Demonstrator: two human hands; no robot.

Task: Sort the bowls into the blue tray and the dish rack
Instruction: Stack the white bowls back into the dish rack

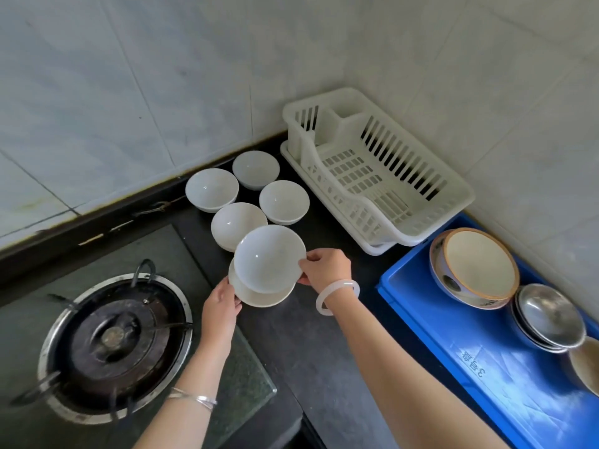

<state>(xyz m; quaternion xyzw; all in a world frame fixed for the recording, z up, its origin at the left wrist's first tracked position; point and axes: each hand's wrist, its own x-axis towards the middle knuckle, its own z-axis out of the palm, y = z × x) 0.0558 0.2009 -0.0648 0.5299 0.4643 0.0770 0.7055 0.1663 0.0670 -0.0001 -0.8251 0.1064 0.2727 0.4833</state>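
Observation:
My right hand [325, 265] pinches the rim of a white bowl [269, 259], lifted and tilted just above a second, cream-white bowl [259, 296]. My left hand [220, 306] grips that lower bowl's left edge. Behind them several white bowls [238, 222] stand on the dark counter. The white plastic dish rack [453, 189] in the corner holds nothing. On the right, the blue tray [421, 306] carries a large patterned bowl [476, 267], a stack of steel bowls [547, 315] and part of a cream bowl [586, 364].
A gas burner [113, 341] on a glass hob fills the lower left. Tiled walls close off the counter at the back and right. Dark counter [324, 351] lies between my forearms.

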